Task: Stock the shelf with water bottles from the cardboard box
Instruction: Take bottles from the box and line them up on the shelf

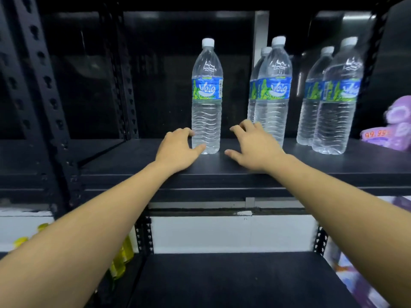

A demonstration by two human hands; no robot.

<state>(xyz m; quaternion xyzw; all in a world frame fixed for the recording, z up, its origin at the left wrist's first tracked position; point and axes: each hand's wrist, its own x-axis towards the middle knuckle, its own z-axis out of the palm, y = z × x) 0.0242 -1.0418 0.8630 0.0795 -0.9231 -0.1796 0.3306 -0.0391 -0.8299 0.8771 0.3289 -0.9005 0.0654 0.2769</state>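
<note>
Both our hands reach onto the black shelf [311,161]. Left hand [178,150] loosely spread, thumb and fingertips touching the base of the nearest water bottle [206,96], no closed grip. Right hand [253,145] spread, holding nothing, just right of that bottle. Bottle stands upright near shelf front. Four other bottles [273,90] upright to the right, in two front-back pairs. Cardboard box not in view.
</note>
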